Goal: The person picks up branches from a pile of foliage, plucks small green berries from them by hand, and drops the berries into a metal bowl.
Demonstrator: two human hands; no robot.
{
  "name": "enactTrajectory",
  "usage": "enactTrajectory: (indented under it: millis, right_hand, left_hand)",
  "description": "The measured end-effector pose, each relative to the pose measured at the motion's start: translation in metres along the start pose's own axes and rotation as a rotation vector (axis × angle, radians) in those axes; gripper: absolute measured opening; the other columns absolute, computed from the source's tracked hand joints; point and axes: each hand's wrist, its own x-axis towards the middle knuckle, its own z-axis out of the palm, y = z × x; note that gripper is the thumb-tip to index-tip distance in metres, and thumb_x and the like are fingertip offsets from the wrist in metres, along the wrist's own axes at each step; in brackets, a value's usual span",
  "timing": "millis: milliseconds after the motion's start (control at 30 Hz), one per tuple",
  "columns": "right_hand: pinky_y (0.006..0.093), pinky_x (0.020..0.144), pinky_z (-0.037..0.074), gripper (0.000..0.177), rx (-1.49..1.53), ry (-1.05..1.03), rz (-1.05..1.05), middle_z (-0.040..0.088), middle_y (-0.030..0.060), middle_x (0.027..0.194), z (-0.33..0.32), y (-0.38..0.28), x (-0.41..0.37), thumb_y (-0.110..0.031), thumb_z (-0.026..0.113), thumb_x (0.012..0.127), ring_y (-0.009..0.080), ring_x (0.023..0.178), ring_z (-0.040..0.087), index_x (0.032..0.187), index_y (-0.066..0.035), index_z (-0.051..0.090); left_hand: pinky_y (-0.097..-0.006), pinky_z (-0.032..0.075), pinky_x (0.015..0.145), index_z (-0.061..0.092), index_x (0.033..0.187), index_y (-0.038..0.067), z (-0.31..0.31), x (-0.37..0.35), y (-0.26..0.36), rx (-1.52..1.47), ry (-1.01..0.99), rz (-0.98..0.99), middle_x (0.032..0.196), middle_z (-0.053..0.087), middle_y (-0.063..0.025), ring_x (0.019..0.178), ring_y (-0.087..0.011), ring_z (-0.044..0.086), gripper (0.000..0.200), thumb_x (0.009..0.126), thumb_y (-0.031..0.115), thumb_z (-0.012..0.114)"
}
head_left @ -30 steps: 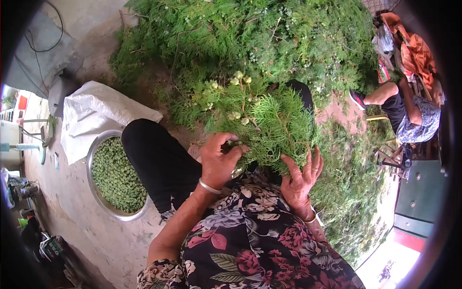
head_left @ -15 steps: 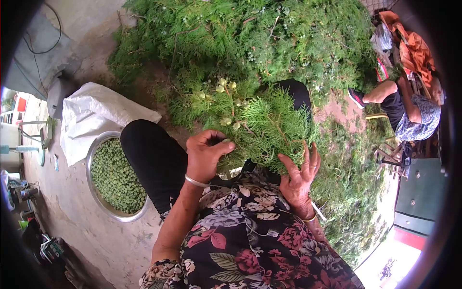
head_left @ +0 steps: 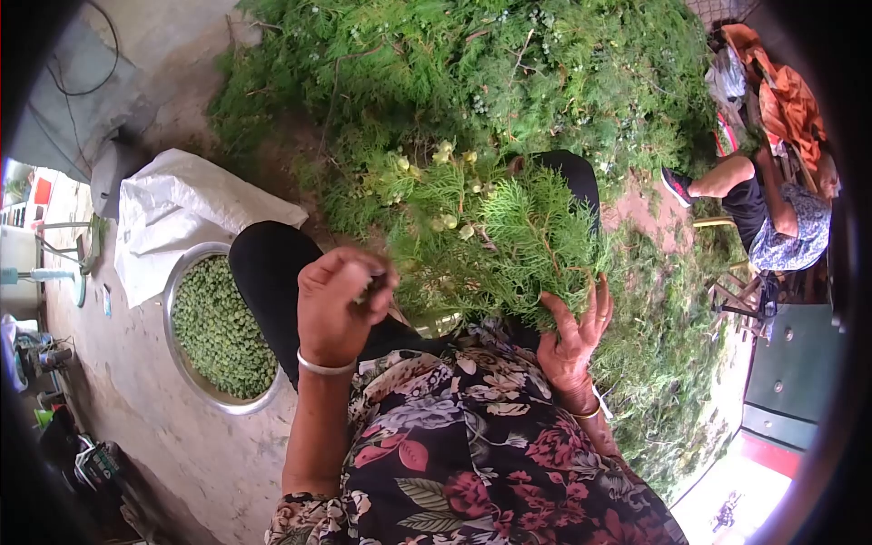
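Clearly, right hand (head_left: 572, 341) clasps the green branch (head_left: 518, 236); left hand (head_left: 341, 304) is pinched closed.

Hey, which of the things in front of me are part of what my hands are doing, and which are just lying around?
In use: left hand, closed; right hand gripping the leafy branch; metal bowl of green cones; heap of cut branches.
Not part of it: white sack; orange cloth; seated person nearby.
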Motion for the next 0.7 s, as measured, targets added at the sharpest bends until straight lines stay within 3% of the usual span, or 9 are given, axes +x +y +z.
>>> enactTrajectory:
  millis: [33,67,133,200,267,300,400,467,700]
  right_hand:
    - [0.0579,0.106,0.023,0.055,-0.007,-0.004,-0.009,0.039,0.0232,0.139,0.000,0.000,0.000,0.003,0.054,0.056,0.0453,0.132,0.031,0.104,-0.019,0.070]
    - [0.0579,0.106,0.023,0.055,-0.005,-0.003,-0.011,0.039,0.0232,0.139,0.001,0.000,0.000,0.003,0.054,0.056,0.0453,0.132,0.031,0.104,-0.019,0.070]
    - [0.0580,0.106,0.023,0.055,0.008,0.017,-0.002,0.039,0.0225,0.140,0.003,0.001,0.000,0.003,0.054,0.056,0.0451,0.132,0.031,0.104,-0.019,0.070]
    - [0.0581,0.106,0.023,0.055,0.008,0.018,-0.003,0.039,0.0222,0.140,0.004,0.002,-0.001,0.003,0.054,0.056,0.0451,0.132,0.031,0.104,-0.020,0.070]
    - [0.0581,0.105,0.023,0.055,0.003,0.018,-0.001,0.039,0.0219,0.140,0.003,0.002,-0.002,0.004,0.054,0.056,0.0450,0.132,0.031,0.103,-0.020,0.070]
    - [0.0581,0.105,0.023,0.055,0.000,0.018,0.001,0.040,0.0216,0.140,0.002,0.001,-0.001,0.004,0.054,0.056,0.0449,0.132,0.031,0.103,-0.021,0.070]
    - [0.0580,0.106,0.023,0.055,-0.005,0.015,0.005,0.040,0.0213,0.140,0.001,-0.001,0.000,0.004,0.054,0.056,0.0447,0.132,0.031,0.103,-0.021,0.070]
    - [0.0580,0.106,0.023,0.055,-0.008,0.010,0.010,0.040,0.0212,0.140,0.001,-0.001,0.000,0.004,0.055,0.056,0.0446,0.132,0.031,0.103,-0.022,0.070]
    - [0.0581,0.106,0.023,0.053,-0.010,0.020,0.008,0.040,0.0210,0.139,0.002,0.000,0.000,0.003,0.054,0.058,0.0445,0.132,0.032,0.102,-0.021,0.070]
  left_hand:
    - [-0.0249,0.043,0.047,0.063,0.084,-0.004,0.003,-0.001,0.001,0.246,-0.003,0.006,0.072,0.064,-0.0123,0.056,-0.0134,0.056,0.014,0.085,0.010,0.062]
    - [-0.0249,0.043,0.047,0.063,0.084,-0.004,0.007,0.000,-0.002,0.247,-0.001,0.008,0.072,0.064,-0.0123,0.056,-0.0134,0.056,0.014,0.085,0.010,0.062]
    - [-0.0234,0.038,0.047,0.062,0.072,-0.005,0.017,0.001,-0.013,1.009,0.042,0.187,0.058,0.055,-0.0025,0.049,-0.0062,0.046,0.027,0.087,0.017,0.063]
    - [-0.0249,0.033,0.045,0.062,0.069,-0.006,0.019,0.003,-0.027,1.017,0.061,0.194,0.055,0.051,0.0017,0.051,-0.0036,0.041,0.029,0.085,0.017,0.066]
    - [-0.0269,0.032,0.045,0.061,0.069,-0.006,0.025,0.003,-0.031,0.963,0.006,-0.083,0.055,0.051,0.0015,0.051,-0.0040,0.039,0.026,0.084,0.015,0.068]
    - [-0.0269,0.032,0.045,0.061,0.069,-0.006,0.026,0.003,-0.036,0.963,0.005,-0.084,0.055,0.051,0.0015,0.051,-0.0040,0.039,0.026,0.084,0.015,0.068]
    - [-0.0297,0.035,0.047,0.059,0.071,-0.006,0.019,0.008,-0.059,1.021,-0.065,0.217,0.052,0.049,-0.0053,0.050,-0.0084,0.040,0.027,0.081,0.016,0.071]
    - [-0.0301,0.035,0.047,0.060,0.073,-0.006,0.016,0.010,-0.063,1.127,-0.103,0.287,0.053,0.049,-0.0096,0.050,-0.0101,0.042,0.025,0.080,0.016,0.071]
    - [-0.0270,0.037,0.049,0.063,0.074,-0.007,0.027,0.005,-0.041,0.821,-0.002,-0.071,0.059,0.056,-0.0035,0.052,-0.0086,0.048,0.023,0.079,0.014,0.071]
